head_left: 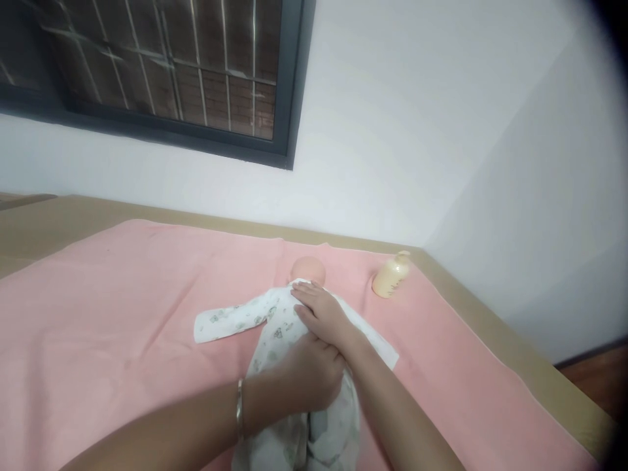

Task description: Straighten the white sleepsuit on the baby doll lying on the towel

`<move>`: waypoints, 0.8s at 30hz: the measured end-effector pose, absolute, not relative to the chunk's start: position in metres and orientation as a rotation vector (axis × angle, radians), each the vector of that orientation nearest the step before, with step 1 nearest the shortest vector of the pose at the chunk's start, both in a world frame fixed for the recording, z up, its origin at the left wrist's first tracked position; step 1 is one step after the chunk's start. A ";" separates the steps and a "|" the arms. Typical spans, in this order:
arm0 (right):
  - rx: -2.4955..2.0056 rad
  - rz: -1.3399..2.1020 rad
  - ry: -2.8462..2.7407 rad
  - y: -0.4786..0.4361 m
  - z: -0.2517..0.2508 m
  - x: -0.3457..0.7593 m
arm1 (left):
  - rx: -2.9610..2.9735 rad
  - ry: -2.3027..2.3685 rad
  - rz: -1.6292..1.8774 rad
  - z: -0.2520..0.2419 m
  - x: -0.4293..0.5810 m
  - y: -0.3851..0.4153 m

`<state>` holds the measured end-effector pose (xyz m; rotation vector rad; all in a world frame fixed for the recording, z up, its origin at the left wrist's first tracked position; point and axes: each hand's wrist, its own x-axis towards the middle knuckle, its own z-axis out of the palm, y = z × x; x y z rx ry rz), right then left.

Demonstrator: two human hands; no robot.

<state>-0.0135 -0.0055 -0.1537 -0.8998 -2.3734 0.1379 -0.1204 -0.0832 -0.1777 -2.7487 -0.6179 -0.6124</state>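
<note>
A baby doll (308,268) with a bare round head lies stretched out, its head away from me. It wears a white romper (277,333) with a small grey-green print, the sleeves spread to both sides. No face shows on the doll. My right hand (321,314) rests flat on the romper just below the doll's neck, fingers stretched out. Lower on the body, my left hand (316,373) is closed, slightly blurred, and lies against my right wrist. What its fingers hold, if anything, is hidden. A bracelet (240,409) circles my left wrist.
A pink sheet (161,366) with shallow creases covers most of the tan surface (495,320). To the doll's right stands a tilted-looking cream pump bottle (391,276). Behind are a white wall (373,131) and a dark-framed barred window (289,85).
</note>
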 end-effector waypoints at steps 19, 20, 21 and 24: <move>-0.630 -0.116 -2.333 -0.004 -0.169 0.036 | -2.792 -0.847 -0.844 -0.177 -0.111 -0.081; -0.625 -0.200 -2.326 -0.003 -0.170 0.044 | -2.860 -0.903 -0.861 -0.173 -0.112 -0.081; -0.621 -0.287 -2.312 -0.002 -0.171 0.052 | -2.955 -0.984 -0.879 -0.166 -0.114 -0.080; -0.667 -0.509 -2.183 0.009 -0.168 0.082 | -3.358 -1.449 -1.113 -0.138 -0.116 -0.065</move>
